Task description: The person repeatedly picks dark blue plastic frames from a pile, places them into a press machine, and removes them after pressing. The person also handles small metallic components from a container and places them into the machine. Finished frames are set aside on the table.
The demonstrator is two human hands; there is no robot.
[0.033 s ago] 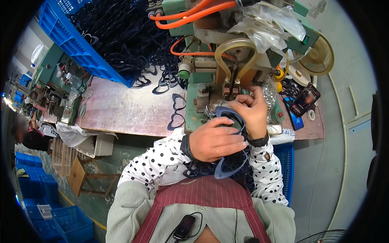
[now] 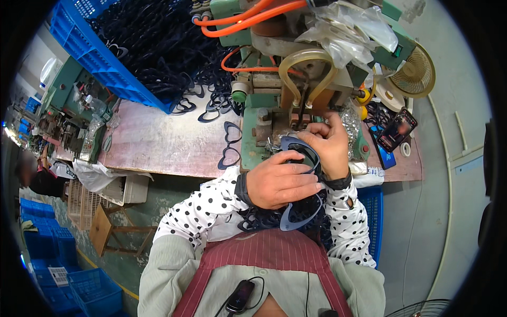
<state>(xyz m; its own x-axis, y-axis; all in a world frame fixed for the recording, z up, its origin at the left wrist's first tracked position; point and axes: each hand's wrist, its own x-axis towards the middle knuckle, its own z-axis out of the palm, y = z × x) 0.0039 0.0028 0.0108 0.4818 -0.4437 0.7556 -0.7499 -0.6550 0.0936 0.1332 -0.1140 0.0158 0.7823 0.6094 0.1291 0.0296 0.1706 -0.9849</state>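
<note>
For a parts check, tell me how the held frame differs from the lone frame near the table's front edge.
The held frame is in the left hand; the lone frame lies on the table. The held frame is partly covered by that hand; the lone frame shows whole. The held frame looks blue-grey, the lone frame darker. Both are eyeglass frames with two rims.

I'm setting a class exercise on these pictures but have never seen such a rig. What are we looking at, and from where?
There is no robot: these are bare human hands, seen from above by a wide camera worn on the head, which bends straight edges. The left hand holds a blue glasses frame. The right hand is at its upper end, by a green machine; what it grips is unclear. On the table, left of the machine, lie more frames, near a blue crate heaped with dark pieces.
</note>
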